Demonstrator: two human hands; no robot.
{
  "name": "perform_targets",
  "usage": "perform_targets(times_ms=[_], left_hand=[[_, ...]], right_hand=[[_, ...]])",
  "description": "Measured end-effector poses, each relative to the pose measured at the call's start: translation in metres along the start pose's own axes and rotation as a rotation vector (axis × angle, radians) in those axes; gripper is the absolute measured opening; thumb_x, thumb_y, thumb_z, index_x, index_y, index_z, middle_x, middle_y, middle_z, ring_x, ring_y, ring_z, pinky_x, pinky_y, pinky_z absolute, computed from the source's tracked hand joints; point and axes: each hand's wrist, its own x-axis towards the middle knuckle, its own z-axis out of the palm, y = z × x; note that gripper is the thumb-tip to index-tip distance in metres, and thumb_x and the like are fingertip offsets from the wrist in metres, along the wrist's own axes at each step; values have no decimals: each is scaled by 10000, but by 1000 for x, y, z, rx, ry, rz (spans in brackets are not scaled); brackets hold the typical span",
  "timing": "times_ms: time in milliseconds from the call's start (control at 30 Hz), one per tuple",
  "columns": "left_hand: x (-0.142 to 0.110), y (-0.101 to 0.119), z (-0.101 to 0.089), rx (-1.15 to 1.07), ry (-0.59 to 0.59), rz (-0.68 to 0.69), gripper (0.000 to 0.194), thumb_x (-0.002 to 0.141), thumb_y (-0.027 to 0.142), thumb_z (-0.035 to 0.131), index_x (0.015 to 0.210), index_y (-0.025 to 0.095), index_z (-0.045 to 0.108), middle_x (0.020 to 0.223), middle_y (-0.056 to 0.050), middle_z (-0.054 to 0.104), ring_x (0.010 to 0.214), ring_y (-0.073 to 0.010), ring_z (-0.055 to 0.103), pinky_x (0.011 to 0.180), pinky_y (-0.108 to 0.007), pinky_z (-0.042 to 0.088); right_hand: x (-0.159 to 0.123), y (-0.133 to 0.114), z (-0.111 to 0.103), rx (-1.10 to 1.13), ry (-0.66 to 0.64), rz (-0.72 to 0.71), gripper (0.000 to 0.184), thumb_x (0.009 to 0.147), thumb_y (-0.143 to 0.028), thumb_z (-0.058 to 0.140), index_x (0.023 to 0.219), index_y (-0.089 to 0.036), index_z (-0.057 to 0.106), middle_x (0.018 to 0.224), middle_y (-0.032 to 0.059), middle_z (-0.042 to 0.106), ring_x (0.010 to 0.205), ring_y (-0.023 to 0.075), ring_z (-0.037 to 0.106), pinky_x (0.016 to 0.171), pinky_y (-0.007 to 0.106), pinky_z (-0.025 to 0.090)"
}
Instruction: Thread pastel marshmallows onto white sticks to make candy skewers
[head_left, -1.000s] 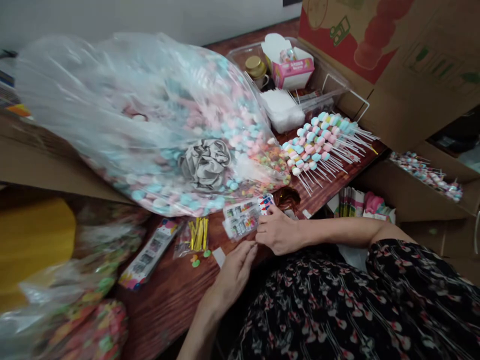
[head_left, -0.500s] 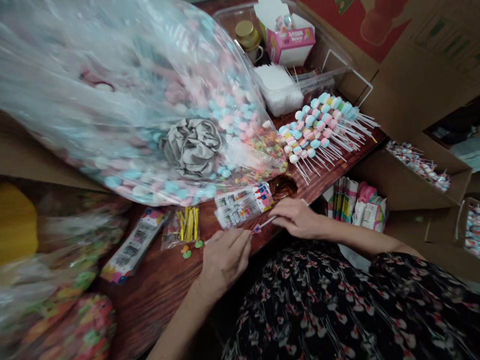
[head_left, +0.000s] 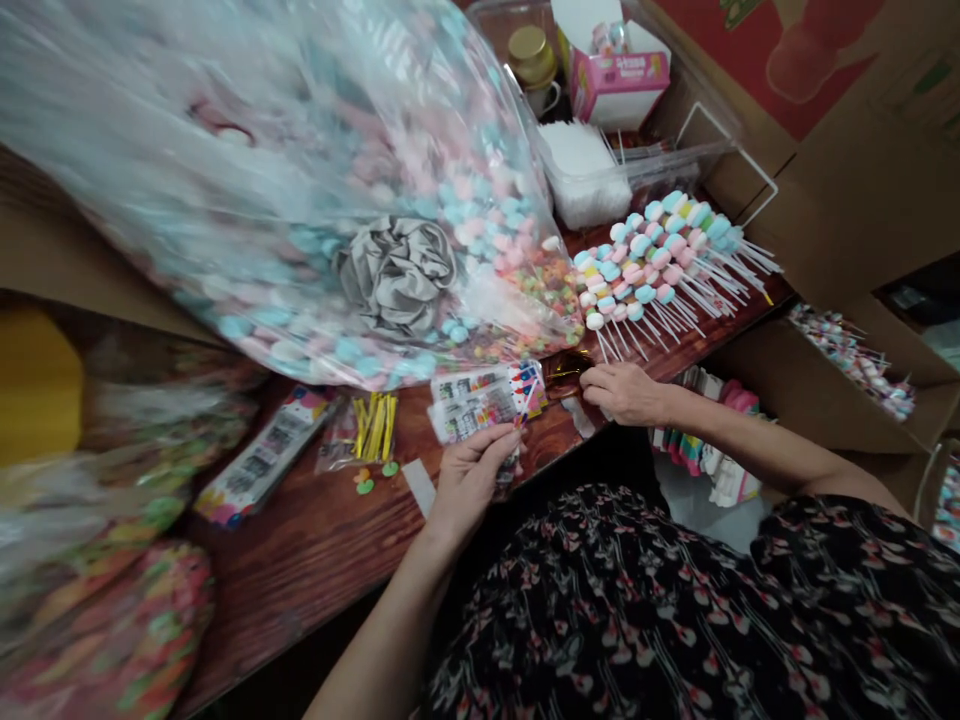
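My left hand [head_left: 476,475] pinches the gathered neck of a small printed clear bag [head_left: 511,465], whose body hangs mostly hidden behind the fingers. A thin white stick [head_left: 529,402] rises from that pinch. My right hand [head_left: 622,393] is closed at the end of a bundle of shiny gold twist ties [head_left: 566,366], fingertips pressed together on them. Flat printed bags [head_left: 476,400] lie just beyond my left hand. Under my right wrist, a scrap of pale paper [head_left: 579,415] rests at the table edge.
A huge clear bag of marshmallows [head_left: 360,180] covers the back left. Marshmallow skewers [head_left: 652,255] lie piled at right, before a clear plastic bin [head_left: 675,165]. Yellow strips [head_left: 375,425], gummy rings [head_left: 365,487] and a packet [head_left: 262,460] sit left. An open carton [head_left: 855,350] stands right.
My right hand has let go of the white stick and moved right and away to the gold twist ties. My left hand keeps the bag, now turned more upright. The view has shifted slightly.
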Motion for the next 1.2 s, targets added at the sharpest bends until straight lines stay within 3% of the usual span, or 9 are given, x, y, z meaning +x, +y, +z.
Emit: perform_targets(times_ms=[133,267,400,533,667,833,933,1100,1200], left_hand=[[-3,-1,-5,-33,76,-11,367,629,418,813,860,138,752,640,-19,697,468,-82,536,446,-186,410],[-1,-4,-7,-60,95,-28,360,620,406,812,850,139,744,615,-7,681,443,-78,519,413,-180,387],[1,-10,-4,-57,70,-2,313,641,400,794,819,149,737,603,3,671,438,-75,523,406,-177,389],[0,-15,-7,-62,80,16,325,665,419,782,835,147,727,592,10,656,417,-67,514,383,-166,369],[-2,-14,-18,-89,102,45,338,673,416,783,854,137,722,627,1,669,434,-66,531,401,-163,391],[-5,-12,-29,-117,123,60,291,686,385,778,835,142,720,637,5,675,438,-59,527,414,-161,400],[-5,-16,-27,-119,113,57,308,677,402,780,832,143,719,640,2,677,434,-62,526,399,-160,391],[-4,-25,-18,-86,72,75,347,658,443,782,837,149,737,607,8,663,442,-73,532,411,-174,404],[-6,-25,-14,-86,68,109,343,645,445,784,812,148,741,600,10,660,435,-73,527,413,-181,401]], right_hand=[[1,-10,-10,31,62,95,194,906,-126,457,911,-168,645,1050,84,601,889,174,492,718,287,368],[8,-17,-12,41,-34,-1,153,911,-196,516,925,-211,668,1165,71,596,900,188,474,668,295,332],[20,-18,-1,57,-96,-57,130,900,-161,506,908,-164,635,1048,80,632,867,190,480,650,301,329],[32,-18,3,145,25,72,178,915,-115,430,895,-145,604,896,79,620,816,179,497,686,296,351],[38,-18,-11,219,135,185,217,933,-120,409,873,-164,613,819,50,592,771,166,493,694,290,348],[32,-26,-26,143,-80,135,95,878,-216,579,860,-179,665,953,64,609,850,181,487,697,294,335],[28,-34,-17,119,-131,176,133,845,-274,640,925,-170,665,967,76,603,879,197,473,709,301,337],[27,-44,6,78,-57,243,134,909,-199,521,875,-158,643,903,81,607,846,189,457,697,304,323],[28,-46,7,117,7,255,139,904,-179,498,836,-159,618,868,81,612,831,189,470,698,303,333]])
